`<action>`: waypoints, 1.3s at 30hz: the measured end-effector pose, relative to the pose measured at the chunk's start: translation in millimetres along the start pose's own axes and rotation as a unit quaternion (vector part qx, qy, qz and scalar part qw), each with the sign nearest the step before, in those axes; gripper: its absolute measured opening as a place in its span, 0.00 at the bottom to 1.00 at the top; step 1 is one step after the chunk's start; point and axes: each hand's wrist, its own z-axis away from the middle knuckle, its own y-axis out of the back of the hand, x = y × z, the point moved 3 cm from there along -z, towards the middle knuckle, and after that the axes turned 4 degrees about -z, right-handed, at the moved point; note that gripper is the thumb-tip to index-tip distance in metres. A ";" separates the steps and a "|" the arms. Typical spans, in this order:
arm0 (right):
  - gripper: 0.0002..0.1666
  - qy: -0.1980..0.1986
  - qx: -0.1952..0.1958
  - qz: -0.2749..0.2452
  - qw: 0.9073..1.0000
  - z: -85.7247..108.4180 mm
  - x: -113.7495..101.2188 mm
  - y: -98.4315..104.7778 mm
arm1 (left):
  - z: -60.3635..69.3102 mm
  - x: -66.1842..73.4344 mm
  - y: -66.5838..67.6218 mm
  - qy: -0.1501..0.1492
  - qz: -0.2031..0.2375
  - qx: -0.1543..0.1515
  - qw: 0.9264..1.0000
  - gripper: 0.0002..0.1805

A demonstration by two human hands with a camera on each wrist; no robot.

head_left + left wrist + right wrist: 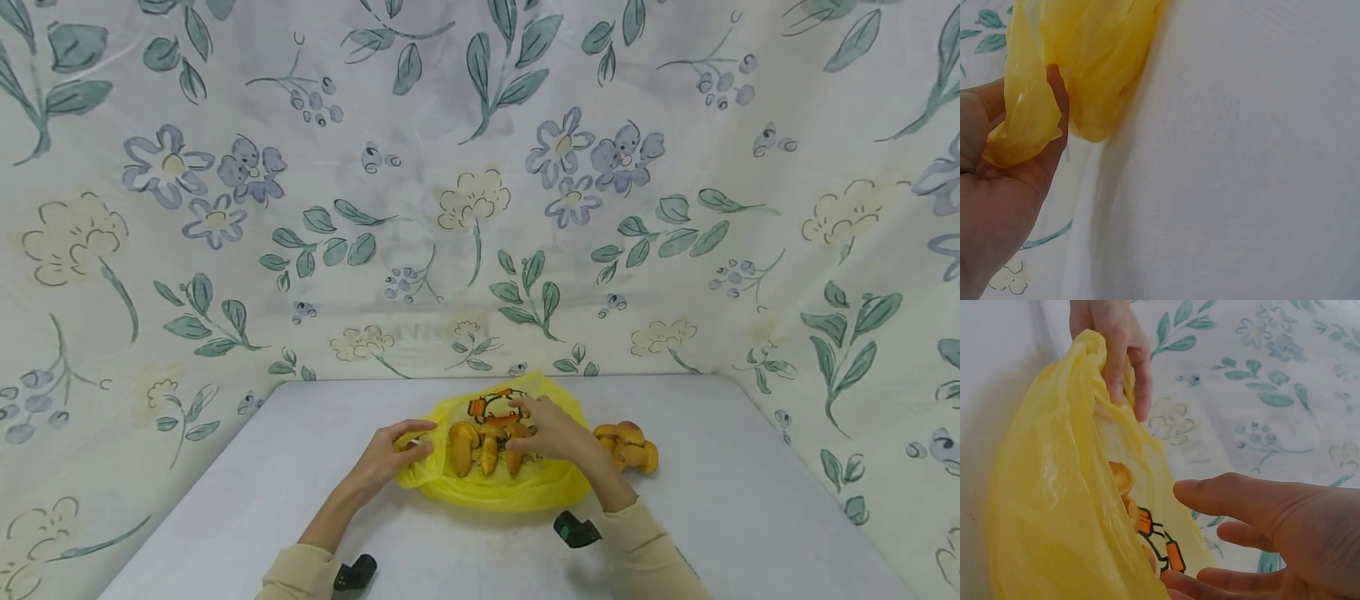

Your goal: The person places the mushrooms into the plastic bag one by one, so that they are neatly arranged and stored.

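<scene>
1. A yellow bag (510, 497) lies on the table (705, 500), around the middle from left to right, its mouth gaping so the inside shows.
2. Three mushrooms (489, 457), brownish yellow, are inside the bag, side by side in a row from left to right, their stems pointing toward the near side.
3. The left hand (390, 457) is at the bag's left end. Its fingers are partly curled, and it holds a fold of the yellow plastic between thumb and fingers.
4. The right hand (553, 427) reaches over the bag from the right, thumb and fingers well apart. It is near the rightmost of the three mushrooms and grips nothing that shows; the head view cannot tell whether a fingertip touches.
5. An orange-and-black print (487, 408) shows on the bag, just beyond the row of mushrooms.
6. A small pile of mushrooms (628, 447) sits on the table just right of the bag, beyond the right forearm.
7. Beige sleeves (300, 571) cover both forearms, with a dark device (576, 530) beside each.
8. A cloth with flowers and leaves (420, 292) hangs along the far, left and right sides.
</scene>
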 end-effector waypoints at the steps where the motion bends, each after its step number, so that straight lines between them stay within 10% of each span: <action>1: 0.37 -0.001 0.000 0.000 1.000 0.0 -0.2 0.5 | 0.4 0.2 0.4 0.000 -0.001 0.001 1.000 0.22; 39: 0.40 -0.062 0.029 0.026 0.997 26.7 21.2 27.7 | 2.2 0.7 2.5 0.000 0.008 0.003 1.000 0.22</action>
